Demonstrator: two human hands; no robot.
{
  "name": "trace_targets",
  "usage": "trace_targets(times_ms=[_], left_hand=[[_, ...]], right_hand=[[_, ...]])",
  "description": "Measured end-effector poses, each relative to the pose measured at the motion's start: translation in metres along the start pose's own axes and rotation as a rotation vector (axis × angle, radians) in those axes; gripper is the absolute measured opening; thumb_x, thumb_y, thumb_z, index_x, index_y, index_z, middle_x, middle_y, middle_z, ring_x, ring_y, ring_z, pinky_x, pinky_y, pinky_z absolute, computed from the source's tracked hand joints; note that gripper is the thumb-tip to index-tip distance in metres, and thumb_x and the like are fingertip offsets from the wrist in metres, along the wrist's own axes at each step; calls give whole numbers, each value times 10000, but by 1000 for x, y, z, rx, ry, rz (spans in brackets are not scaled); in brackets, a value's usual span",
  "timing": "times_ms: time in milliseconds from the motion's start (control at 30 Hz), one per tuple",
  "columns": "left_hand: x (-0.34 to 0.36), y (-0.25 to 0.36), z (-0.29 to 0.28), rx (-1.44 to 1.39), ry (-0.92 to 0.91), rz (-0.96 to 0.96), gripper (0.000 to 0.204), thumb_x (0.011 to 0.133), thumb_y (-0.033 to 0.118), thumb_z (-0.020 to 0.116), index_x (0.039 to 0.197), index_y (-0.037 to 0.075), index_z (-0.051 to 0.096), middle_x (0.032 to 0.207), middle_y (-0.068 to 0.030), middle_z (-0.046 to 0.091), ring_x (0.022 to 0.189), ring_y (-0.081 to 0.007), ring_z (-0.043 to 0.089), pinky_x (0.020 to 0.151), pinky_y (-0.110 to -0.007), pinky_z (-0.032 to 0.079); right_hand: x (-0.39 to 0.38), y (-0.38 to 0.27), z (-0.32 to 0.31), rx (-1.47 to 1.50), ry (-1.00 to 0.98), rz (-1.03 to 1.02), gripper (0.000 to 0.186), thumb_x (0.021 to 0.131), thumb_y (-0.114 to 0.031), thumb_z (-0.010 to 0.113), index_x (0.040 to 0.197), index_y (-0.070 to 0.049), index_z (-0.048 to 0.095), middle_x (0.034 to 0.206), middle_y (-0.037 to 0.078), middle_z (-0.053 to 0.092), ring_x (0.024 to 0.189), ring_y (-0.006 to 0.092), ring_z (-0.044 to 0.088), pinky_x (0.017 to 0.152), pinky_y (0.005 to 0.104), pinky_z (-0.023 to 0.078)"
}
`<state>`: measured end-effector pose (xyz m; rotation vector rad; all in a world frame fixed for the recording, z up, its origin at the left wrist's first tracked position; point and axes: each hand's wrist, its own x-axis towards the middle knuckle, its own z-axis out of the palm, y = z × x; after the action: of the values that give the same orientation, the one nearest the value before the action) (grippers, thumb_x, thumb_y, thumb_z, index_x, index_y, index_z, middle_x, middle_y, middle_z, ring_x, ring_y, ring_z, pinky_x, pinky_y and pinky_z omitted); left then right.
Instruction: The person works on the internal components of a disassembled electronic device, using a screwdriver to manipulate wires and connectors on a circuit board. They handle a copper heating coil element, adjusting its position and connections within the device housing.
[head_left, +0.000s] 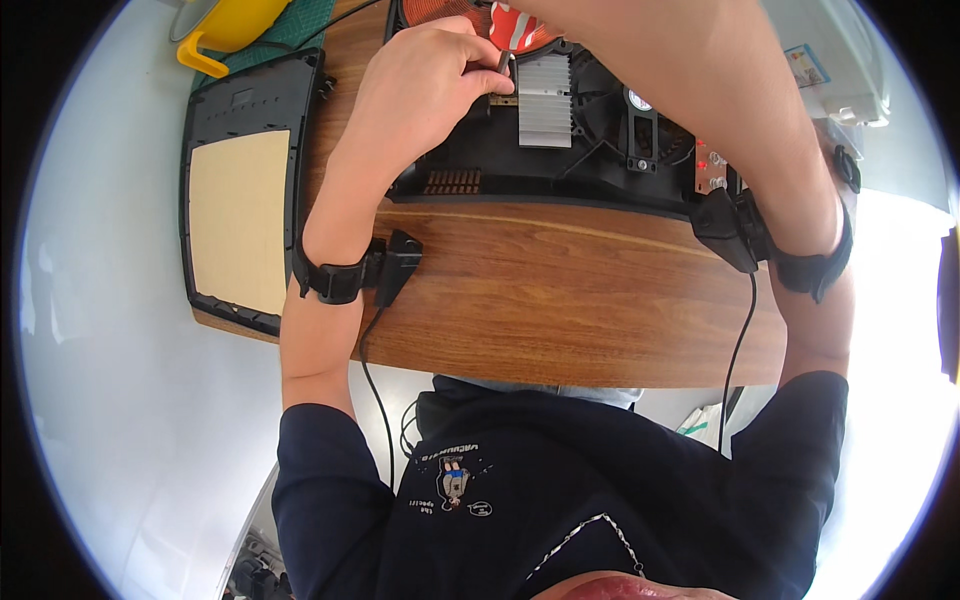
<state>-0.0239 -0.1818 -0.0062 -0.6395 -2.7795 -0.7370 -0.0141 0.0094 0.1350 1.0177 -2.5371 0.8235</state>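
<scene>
My left hand reaches over an opened black appliance casing, probably an induction cooker. Its thumb and fingers are pinched around the dark shaft of a screwdriver with a red and white handle. The tip lies beside a silver finned heat sink; what it touches is hidden. My right hand is at the top of that handle, closed on it as far as I can see, its fingers mostly cut off by the upper edge. A copper coil and a black fan sit inside the casing.
A black-framed panel with a beige sheet lies at the left of the wooden table. Behind it, a yellow-handled pan stands on a green mat. Cables hang from black wrist devices. A small circuit board sits at the casing's right.
</scene>
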Motion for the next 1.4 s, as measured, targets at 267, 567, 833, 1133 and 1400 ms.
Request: trace_targets(times_ms=[267, 567, 833, 1133, 1400], left_hand=[[-1, -2, 2, 25, -8, 70, 205, 934, 229, 711, 966, 37, 777, 854, -88, 614, 805, -269, 644, 720, -375, 491], [-1, 0, -1, 62, -90, 74, 208, 965, 210, 660, 974, 40, 781, 873, -85, 594, 853, -278, 636, 753, -387, 497], [1, 6, -3, 76, -72, 105, 161, 925, 174, 719, 972, 29, 771, 916, -95, 663, 895, -269, 664, 796, -373, 518], [4, 21, -25, -176, -136, -5, 177, 918, 154, 713, 959, -11, 763, 887, -157, 663, 858, -344, 662, 772, -403, 520], [9, 27, -35, -304, -137, -141, 135, 940, 96, 705, 997, -13, 762, 870, -134, 673, 769, -271, 650, 714, -348, 511]], right_hand=[[-1, 17, -11, 182, -21, 90, 399, 979, -352, 715, 964, 31, 603, 721, 225, 666, 610, 321, 639, 592, 407, 487], [-1, 7, 7, -6, 74, 198, 418, 998, -370, 688, 960, 42, 627, 763, 186, 706, 671, 233, 694, 627, 359, 523], [23, 3, 1, 222, -21, 623, 361, 1027, -326, 676, 983, 24, 597, 772, 119, 723, 669, 145, 715, 576, 277, 556], [-19, 57, 21, 449, 228, 312, 360, 1033, -351, 669, 979, -6, 579, 771, 78, 710, 582, 89, 677, 495, 202, 543], [-39, 82, 12, 581, 266, 380, 403, 1055, -408, 612, 1015, -8, 584, 739, 46, 672, 555, 94, 661, 483, 195, 545]])
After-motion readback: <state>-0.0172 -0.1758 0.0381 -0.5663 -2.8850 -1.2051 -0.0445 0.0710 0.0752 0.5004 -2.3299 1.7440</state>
